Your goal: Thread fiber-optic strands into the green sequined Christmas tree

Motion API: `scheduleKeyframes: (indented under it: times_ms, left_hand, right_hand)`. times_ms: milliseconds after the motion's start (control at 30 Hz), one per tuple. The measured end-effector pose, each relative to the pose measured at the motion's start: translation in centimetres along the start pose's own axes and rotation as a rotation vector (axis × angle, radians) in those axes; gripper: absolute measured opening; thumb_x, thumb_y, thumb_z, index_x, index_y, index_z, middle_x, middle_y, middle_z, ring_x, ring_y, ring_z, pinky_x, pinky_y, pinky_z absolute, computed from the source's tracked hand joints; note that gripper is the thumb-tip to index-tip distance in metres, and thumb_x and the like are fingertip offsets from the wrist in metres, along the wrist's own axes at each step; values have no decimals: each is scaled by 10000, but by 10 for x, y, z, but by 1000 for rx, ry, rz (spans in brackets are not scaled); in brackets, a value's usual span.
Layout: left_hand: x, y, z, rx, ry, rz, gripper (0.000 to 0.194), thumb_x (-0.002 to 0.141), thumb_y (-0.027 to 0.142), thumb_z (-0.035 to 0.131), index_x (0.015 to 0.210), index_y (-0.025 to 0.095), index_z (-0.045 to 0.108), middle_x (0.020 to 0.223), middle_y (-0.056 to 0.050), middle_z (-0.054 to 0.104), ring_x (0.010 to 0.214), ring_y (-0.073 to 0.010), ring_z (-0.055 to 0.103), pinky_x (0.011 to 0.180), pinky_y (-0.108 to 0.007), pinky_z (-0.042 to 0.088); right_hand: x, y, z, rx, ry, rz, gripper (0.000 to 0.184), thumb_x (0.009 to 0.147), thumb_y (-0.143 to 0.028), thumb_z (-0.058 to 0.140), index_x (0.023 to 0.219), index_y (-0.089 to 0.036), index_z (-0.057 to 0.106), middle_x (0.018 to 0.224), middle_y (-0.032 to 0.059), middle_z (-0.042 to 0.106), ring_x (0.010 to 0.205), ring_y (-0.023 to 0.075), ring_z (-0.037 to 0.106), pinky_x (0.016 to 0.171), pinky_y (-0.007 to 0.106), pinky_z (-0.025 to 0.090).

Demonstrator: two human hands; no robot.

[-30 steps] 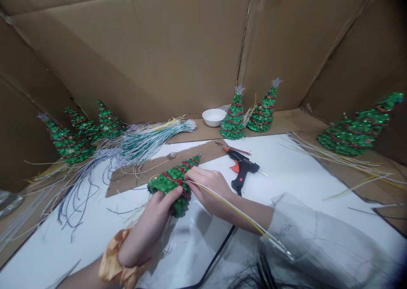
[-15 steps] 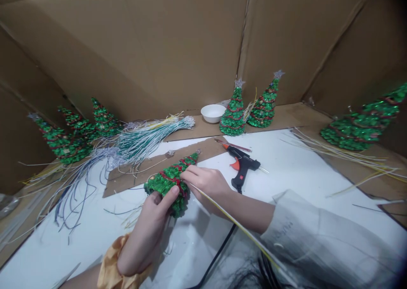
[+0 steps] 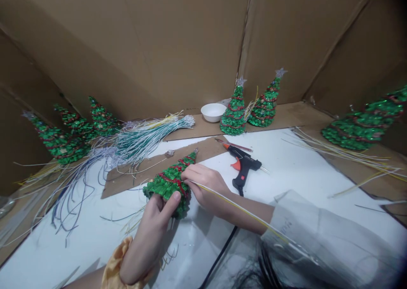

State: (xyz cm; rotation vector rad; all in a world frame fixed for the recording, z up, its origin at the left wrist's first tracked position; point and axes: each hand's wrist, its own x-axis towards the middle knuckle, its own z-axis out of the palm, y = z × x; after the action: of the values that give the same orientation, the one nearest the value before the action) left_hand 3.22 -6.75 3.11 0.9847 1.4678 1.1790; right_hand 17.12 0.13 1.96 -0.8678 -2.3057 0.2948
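A small green Christmas tree (image 3: 168,181) with red garland lies tilted, its tip pointing away and right. My left hand (image 3: 157,217) grips it at the wide base, thumb on the near side and fingers partly inside the base. My right hand (image 3: 205,185) is closed in a pinch against the tree's right side, at the garland. Thin yellow and white strands (image 3: 244,215) run from its fingertips over the wrist toward the lower right. The fingertips hide where the strands meet the tree.
A black and orange glue gun (image 3: 243,166) lies right of my hands, its cord running toward me. Behind are a white bowl (image 3: 213,112), finished trees (image 3: 233,115) and a bundle of green-white strands (image 3: 143,138). A cardboard strip (image 3: 127,179) lies beyond the tree.
My right hand keeps its pinch at the garland; the strands trailing from it have swung slightly up and right. My left hand still holds the tree, and the view has shifted a little.
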Motion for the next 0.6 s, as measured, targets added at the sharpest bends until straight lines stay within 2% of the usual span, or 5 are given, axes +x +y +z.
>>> scheduleKeyframes:
  times_ms: [67, 333, 500, 600]
  left_hand:
    - [-1, 0, 0, -11, 37, -9, 324, 669, 411, 664, 836, 140, 610, 742, -1, 590, 699, -163, 508, 658, -256, 398]
    - [0, 1, 0, 21, 32, -41, 333, 680, 432, 655, 841, 150, 581, 706, 14, 563, 683, -158, 491, 622, -253, 380]
    - [-1, 5, 6, -60, -28, -7, 378, 699, 413, 641, 966, 160, 551, 870, -13, 610, 781, -171, 529, 702, -270, 403]
    - [-1, 6, 8, -70, -8, -23, 379, 676, 410, 659, 945, 161, 560, 857, -14, 624, 771, -175, 545, 704, -270, 410]
  right_hand:
    - [0, 0, 1, -24, 5, -13, 187, 888, -141, 385, 807, -169, 551, 785, 25, 573, 740, 134, 473, 667, 226, 348]
    - [3, -3, -5, 10, -16, 24, 162, 872, -145, 425, 800, -168, 569, 787, 19, 590, 735, 126, 491, 675, 219, 350]
    - [7, -3, -18, 77, -106, 74, 108, 823, -126, 495, 761, -149, 581, 761, 16, 592, 700, 115, 515, 638, 211, 363]
    - [8, -1, -24, 106, -143, 86, 79, 796, -132, 531, 761, -155, 598, 772, 16, 605, 710, 117, 533, 641, 213, 365]
